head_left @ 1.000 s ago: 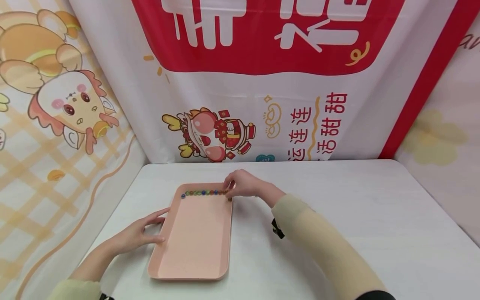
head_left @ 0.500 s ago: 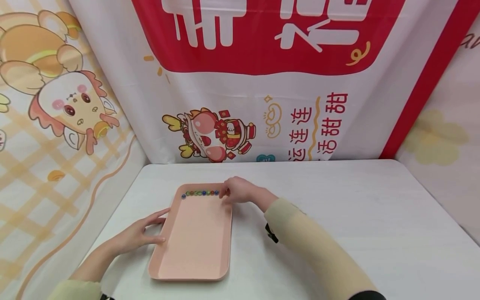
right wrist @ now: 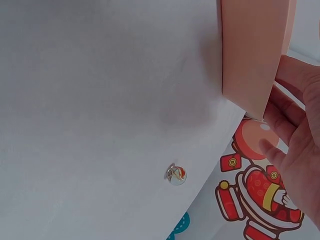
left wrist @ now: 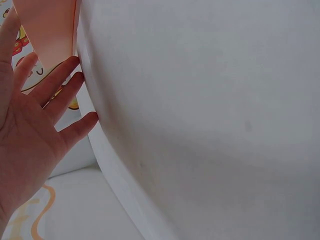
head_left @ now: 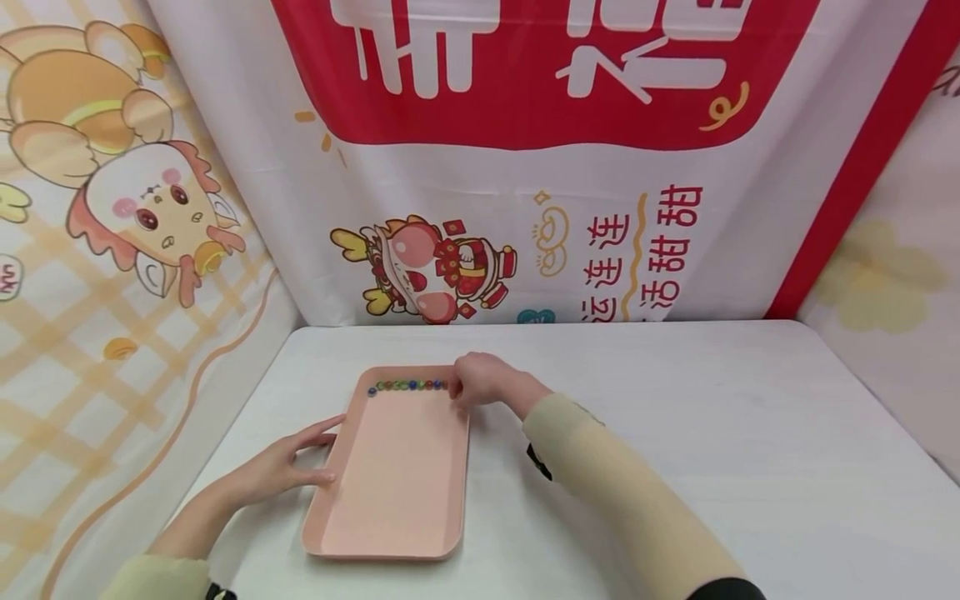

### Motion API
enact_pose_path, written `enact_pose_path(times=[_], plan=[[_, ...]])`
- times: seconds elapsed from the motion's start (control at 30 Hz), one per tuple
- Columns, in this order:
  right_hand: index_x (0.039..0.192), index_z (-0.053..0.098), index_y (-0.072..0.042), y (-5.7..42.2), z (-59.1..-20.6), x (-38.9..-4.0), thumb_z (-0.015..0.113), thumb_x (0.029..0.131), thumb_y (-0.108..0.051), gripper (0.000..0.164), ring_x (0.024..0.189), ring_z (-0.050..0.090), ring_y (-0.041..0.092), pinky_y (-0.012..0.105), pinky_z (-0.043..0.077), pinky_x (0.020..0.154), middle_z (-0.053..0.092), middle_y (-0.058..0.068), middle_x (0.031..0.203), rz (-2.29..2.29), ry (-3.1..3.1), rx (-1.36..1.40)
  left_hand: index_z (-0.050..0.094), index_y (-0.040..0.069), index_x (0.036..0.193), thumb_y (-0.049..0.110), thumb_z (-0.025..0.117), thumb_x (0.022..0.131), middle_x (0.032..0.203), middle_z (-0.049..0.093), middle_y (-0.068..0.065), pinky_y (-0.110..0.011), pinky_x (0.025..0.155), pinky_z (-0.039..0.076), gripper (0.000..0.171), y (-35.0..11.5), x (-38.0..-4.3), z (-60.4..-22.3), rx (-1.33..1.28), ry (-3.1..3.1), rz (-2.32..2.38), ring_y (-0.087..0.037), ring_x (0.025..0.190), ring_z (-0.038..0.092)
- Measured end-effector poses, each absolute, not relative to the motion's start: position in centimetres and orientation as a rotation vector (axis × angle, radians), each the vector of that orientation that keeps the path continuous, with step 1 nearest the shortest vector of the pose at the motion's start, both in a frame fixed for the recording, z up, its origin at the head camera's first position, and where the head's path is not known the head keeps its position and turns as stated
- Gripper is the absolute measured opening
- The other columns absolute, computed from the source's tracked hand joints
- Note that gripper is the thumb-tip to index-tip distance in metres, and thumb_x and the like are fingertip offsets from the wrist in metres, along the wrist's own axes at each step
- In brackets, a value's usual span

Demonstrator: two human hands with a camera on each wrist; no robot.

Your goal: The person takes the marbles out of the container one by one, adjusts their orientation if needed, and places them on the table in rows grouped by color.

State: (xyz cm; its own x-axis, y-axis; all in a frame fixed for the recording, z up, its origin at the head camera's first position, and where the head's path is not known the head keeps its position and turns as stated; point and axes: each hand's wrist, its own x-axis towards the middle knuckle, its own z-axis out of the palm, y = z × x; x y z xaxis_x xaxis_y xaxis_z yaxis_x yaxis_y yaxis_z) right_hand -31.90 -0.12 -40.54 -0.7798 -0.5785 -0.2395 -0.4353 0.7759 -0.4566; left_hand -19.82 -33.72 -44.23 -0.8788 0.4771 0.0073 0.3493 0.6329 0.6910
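Glass marbles [head_left: 412,385] line the far end of the peach tray [head_left: 397,475], just left of the right hand [head_left: 486,379]; whether its bent fingers pinch one, I cannot tell. The left hand [head_left: 279,472], fingers spread, touches the tray's left side. Only the right wrist view shows a lone marble [right wrist: 176,175] on the counter [right wrist: 100,150].

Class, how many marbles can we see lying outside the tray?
1: a marble on the white table, apart from the tray, in the right wrist view. The right hand may hide others.
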Motion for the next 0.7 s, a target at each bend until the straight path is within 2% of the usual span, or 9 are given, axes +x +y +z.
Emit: enact_pose_path(times=[0.07, 0.1, 0.37, 0.53, 0.63, 0.7], plan=[[0.089, 0.073, -0.017, -0.24, -40.58, -31.96, 0.079, 0.084, -0.02, 0.008, 0.076, 0.056, 0.015, 0.025, 0.049, 0.069, 0.063, -0.003, 0.082, -0.513, 2.61, -0.766, 0.036, 0.009, 0.15, 0.029, 0.078, 0.082, 0.13, 0.059, -0.014, -0.063, 0.101, 0.026, 0.082, -33.69, -19.87, -44.19, 0.685, 2.66, 1.088, -0.038, 0.128, 0.043], [0.089, 0.073, -0.018, -0.3, -40.64, -32.0, 0.079, 0.084, -0.02, 0.008, 0.077, 0.056, 0.015, 0.025, 0.048, 0.069, 0.063, -0.003, 0.082, -0.502, 2.612, -0.762, 0.036, 0.009, 0.15, 0.028, 0.078, 0.082, 0.131, 0.059, -0.014, -0.065, 0.1, 0.025, 0.082, -33.7, -19.88, -44.18, 0.687, 2.652, 1.095, -0.039, 0.128, 0.043], [0.087, 0.073, -0.016, -0.75, -40.98, -31.99, 0.077, 0.085, -0.014, 0.005, 0.079, 0.056, 0.016, 0.024, 0.049, 0.068, 0.062, -0.002, 0.083, -0.491, 2.595, -0.751, 0.036, 0.009, 0.15, 0.027, 0.078, 0.082, 0.131, 0.059, -0.013, -0.065, 0.1, 0.024, 0.082, -33.66, -19.85, -44.04, 0.687, 2.645, 1.104, -0.038, 0.128, 0.044], [0.086, 0.073, -0.014, -1.01, -41.19, -31.8, 0.075, 0.085, -0.004, 0.01, 0.08, 0.056, 0.017, 0.024, 0.049, 0.068, 0.063, 0.0, 0.084, -0.548, 2.561, -0.717, 0.037, 0.011, 0.15, 0.031, 0.078, 0.082, 0.131, 0.06, -0.01, -0.041, 0.104, 0.028, 0.081, -33.62, -19.81, -44.01, 0.678, 2.674, 1.075, -0.033, 0.128, 0.045], [0.084, 0.073, -0.014, -1.11, -41.34, -31.7, 0.073, 0.085, -0.001, 0.014, 0.079, 0.056, 0.017, 0.024, 0.049, 0.068, 0.062, 0.0, 0.084, -0.59, 2.545, -0.688, 0.037, 0.011, 0.15, 0.031, 0.078, 0.082, 0.13, 0.06, -0.01, -0.024, 0.102, 0.026, 0.081, -33.63, -19.78, -44.05, 0.681, 2.668, 1.092, -0.032, 0.128, 0.045], [0.084, 0.073, -0.014, -1.17, -41.45, -31.67, 0.073, 0.085, 0.001, 0.014, 0.078, 0.056, 0.017, 0.024, 0.049, 0.067, 0.062, 0.0, 0.084, -0.609, 2.538, -0.684, 0.037, 0.011, 0.15, 0.031, 0.078, 0.082, 0.13, 0.06, -0.01, -0.018, 0.101, 0.024, 0.081, -33.65, -19.75, -44.11, 0.685, 2.665, 1.103, -0.033, 0.128, 0.045]])
